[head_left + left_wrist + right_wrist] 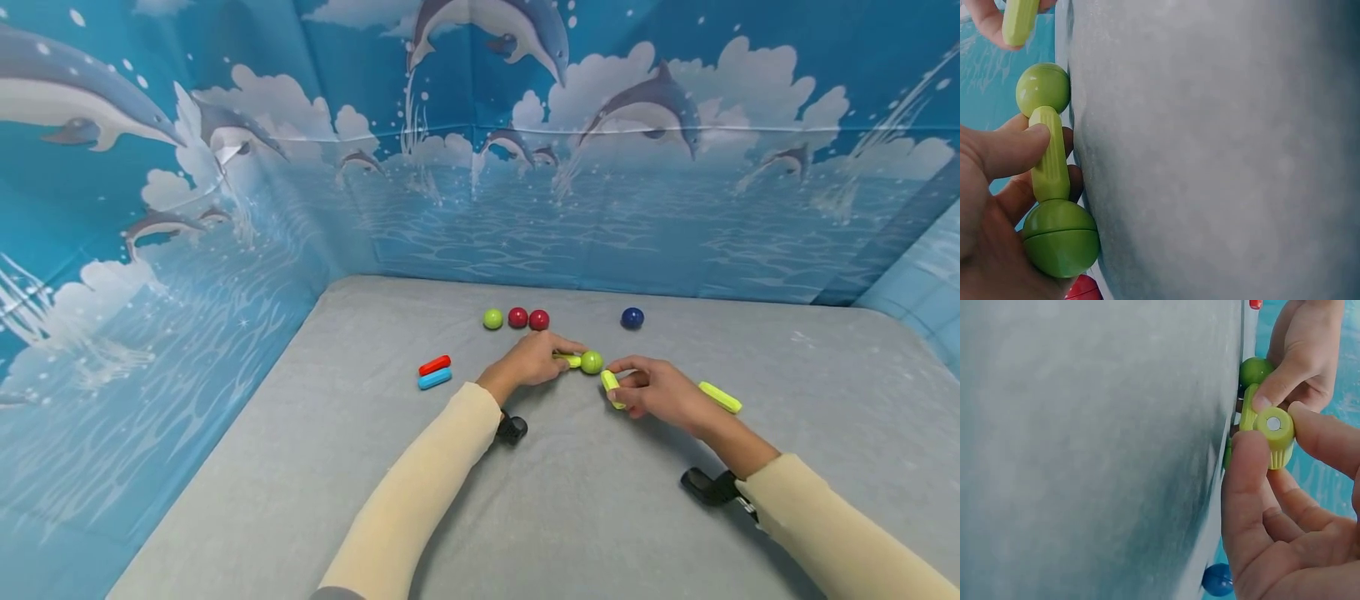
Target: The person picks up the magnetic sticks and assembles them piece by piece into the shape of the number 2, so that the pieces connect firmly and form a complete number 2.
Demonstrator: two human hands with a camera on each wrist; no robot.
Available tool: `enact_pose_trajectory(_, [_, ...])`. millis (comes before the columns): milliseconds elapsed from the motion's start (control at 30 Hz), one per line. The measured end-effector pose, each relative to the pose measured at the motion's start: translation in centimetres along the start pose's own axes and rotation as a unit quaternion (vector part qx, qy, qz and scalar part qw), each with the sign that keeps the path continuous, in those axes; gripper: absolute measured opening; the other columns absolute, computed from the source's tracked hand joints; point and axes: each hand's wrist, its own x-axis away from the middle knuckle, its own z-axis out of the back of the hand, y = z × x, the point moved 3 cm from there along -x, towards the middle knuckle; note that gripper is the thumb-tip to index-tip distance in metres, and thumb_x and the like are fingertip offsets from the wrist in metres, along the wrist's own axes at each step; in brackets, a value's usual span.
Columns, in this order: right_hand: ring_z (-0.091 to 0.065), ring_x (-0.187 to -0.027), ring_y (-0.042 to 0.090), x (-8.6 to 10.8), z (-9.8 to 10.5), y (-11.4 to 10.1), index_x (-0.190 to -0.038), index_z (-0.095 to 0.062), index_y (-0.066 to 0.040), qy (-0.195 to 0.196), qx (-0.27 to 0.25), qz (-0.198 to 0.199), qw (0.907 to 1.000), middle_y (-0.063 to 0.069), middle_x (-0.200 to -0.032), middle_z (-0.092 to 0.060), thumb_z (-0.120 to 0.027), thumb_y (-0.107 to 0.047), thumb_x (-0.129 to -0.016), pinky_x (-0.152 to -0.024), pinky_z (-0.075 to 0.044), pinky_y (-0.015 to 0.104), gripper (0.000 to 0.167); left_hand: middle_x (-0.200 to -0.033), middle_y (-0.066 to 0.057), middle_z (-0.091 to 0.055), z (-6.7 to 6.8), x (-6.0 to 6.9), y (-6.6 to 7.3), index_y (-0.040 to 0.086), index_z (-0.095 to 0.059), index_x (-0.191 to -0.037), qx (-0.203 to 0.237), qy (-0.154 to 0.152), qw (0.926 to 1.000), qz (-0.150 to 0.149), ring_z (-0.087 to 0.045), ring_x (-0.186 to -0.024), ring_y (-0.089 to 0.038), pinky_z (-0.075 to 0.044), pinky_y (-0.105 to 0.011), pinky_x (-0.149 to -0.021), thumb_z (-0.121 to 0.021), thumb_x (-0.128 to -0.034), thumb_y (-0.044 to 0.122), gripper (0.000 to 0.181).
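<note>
My left hand (pixel 531 358) pinches a yellow-green stick (pixel 1051 153) between thumb and fingers. One green ball (pixel 1043 89) touches the stick's far end and a larger-looking green ball (pixel 1060 238) meets its near end by the palm; the head view shows only the first ball (pixel 591 362), the hand hiding the other. Just right of it, my right hand (pixel 660 392) holds a second yellow-green stick (pixel 612 389) by thumb and fingertips, apart from the ball. A round end face of this stick (pixel 1274 425) faces the right wrist camera.
A green ball (pixel 492 319) and two red balls (pixel 517 317) (pixel 539 320) line the back, with a blue ball (pixel 632 317) farther right. Red (pixel 435 365) and blue (pixel 435 379) sticks lie left; another yellow-green stick (pixel 720 397) lies beside the right hand on the grey table (pixel 360 333).
</note>
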Motion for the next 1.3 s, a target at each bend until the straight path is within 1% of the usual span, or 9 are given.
enact_pose_trajectory(133, [-0.07,-0.091,0.016,-0.5,-0.2,-0.2,-0.142,-0.044,0.003,-0.001,-0.016,-0.013,0.9998,0.024,-0.121,-0.065,-0.066,-0.023,-0.096,-0.08,-0.059,0.036,0.058,-0.141,0.002,-0.061,0.0,0.0,0.0,0.033,-0.062,-0.135,0.003,-0.002,1.0,0.002,-0.056,-0.13,-0.014,-0.05,-0.031,-0.098,-0.06,-0.0984,0.016,0.041])
enact_pose_trajectory(233, [-0.07,-0.089,0.015,-0.7,-0.3,-0.2,-0.139,-0.044,0.004,0.002,-0.027,-0.025,0.9993,0.023,-0.12,-0.066,-0.066,-0.022,-0.095,-0.08,-0.059,0.035,0.056,-0.141,0.002,-0.061,0.1,0.0,0.0,0.032,-0.062,-0.135,0.004,-0.004,1.0,0.001,-0.055,-0.132,-0.015,-0.049,-0.033,-0.102,-0.06,-0.0982,0.015,0.041])
enact_pose_trajectory(367, [-0.07,-0.087,0.013,-1.0,-0.4,-0.1,-0.137,-0.044,0.005,0.007,-0.034,-0.032,0.9989,0.022,-0.118,-0.066,-0.066,-0.021,-0.095,-0.079,-0.059,0.034,0.054,-0.141,0.003,-0.061,0.1,0.0,0.1,0.033,-0.062,-0.135,0.0,-0.005,1.0,0.001,-0.055,-0.133,-0.015,-0.049,-0.032,-0.103,-0.06,-0.0983,0.016,0.041])
enact_pose_trajectory(700, [-0.07,-0.085,0.013,-1.5,-0.6,-0.2,-0.134,-0.043,0.005,0.011,-0.05,-0.044,0.9977,0.022,-0.118,-0.066,-0.066,-0.022,-0.096,-0.078,-0.059,0.033,0.052,-0.141,0.003,-0.061,-0.1,-0.1,0.0,0.033,-0.062,-0.135,-0.003,-0.004,1.0,0.002,-0.056,-0.13,-0.014,-0.049,-0.03,-0.099,-0.06,-0.0985,0.016,0.04])
enact_pose_trajectory(933, [-0.07,-0.083,0.012,-1.5,-0.8,-0.4,-0.133,-0.044,0.006,0.012,-0.05,-0.041,0.9978,0.023,-0.118,-0.066,-0.064,-0.021,-0.097,-0.077,-0.06,0.033,0.05,-0.142,0.003,-0.06,0.0,0.1,0.1,0.035,-0.062,-0.135,-0.003,-0.006,0.9999,0.011,-0.057,-0.127,-0.012,-0.047,-0.025,-0.09,-0.06,-0.098,0.016,0.041])
enact_pose_trajectory(1033, [-0.07,-0.083,0.012,-1.5,-1.0,-0.4,-0.133,-0.044,0.006,0.015,-0.052,-0.046,0.9974,0.022,-0.117,-0.066,-0.064,-0.021,-0.097,-0.077,-0.059,0.032,0.05,-0.143,0.003,-0.06,0.1,0.1,0.2,0.034,-0.062,-0.135,-0.003,-0.007,0.9999,0.01,-0.058,-0.119,-0.008,-0.044,-0.024,-0.085,-0.06,-0.098,0.016,0.041])
enact_pose_trajectory(1167, [-0.07,-0.082,0.011,-1.6,-1.1,-0.5,-0.133,-0.043,0.005,0.018,-0.055,-0.053,0.9969,0.02,-0.116,-0.065,-0.065,-0.021,-0.096,-0.076,-0.059,0.031,0.05,-0.143,0.002,-0.06,0.1,0.1,0.2,0.033,-0.062,-0.134,-0.003,-0.006,0.9999,0.008,-0.057,-0.11,-0.007,-0.041,-0.024,-0.081,-0.06,-0.0978,0.016,0.041])
enact_pose_trajectory(1300, [-0.07,-0.08,0.011,-1.8,-1.2,-0.6,-0.133,-0.043,0.005,0.022,-0.058,-0.058,0.9964,0.019,-0.115,-0.066,-0.065,-0.02,-0.096,-0.075,-0.059,0.031,0.05,-0.14,0.002,-0.062,0.1,0.1,0.1,0.032,-0.064,-0.133,-0.002,0.001,1.0,0.002,-0.059,-0.117,-0.009,-0.043,-0.023,-0.082,-0.061,-0.0971,0.015,0.04])
